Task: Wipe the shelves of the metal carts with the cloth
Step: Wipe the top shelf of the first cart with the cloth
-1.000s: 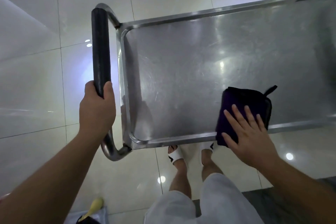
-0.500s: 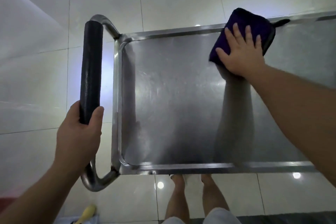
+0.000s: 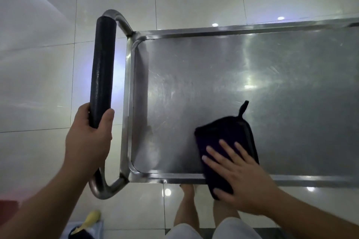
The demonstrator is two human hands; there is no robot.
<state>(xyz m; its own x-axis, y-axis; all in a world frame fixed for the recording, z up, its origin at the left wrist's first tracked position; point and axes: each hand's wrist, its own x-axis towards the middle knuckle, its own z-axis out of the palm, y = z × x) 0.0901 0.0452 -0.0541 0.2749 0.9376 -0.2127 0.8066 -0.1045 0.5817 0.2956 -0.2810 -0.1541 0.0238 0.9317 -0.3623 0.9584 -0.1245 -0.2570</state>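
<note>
Both hands busy: right (image 3: 243, 178) flat on cloth (image 3: 225, 137), left (image 3: 88, 141) grips handle (image 3: 102, 72).

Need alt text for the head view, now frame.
Right hand presses a dark purple cloth flat on the metal cart's top shelf, at its near rim. Left hand grips the cart's black handle. Glossy tiled floor below.

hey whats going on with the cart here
A person is wiping the top shelf of a metal cart. The right hand presses a dark purple cloth flat, fingers straight, at the shelf's near edge, where the cloth hangs over the rim. The left hand grips the black handle at the cart's end.
</note>
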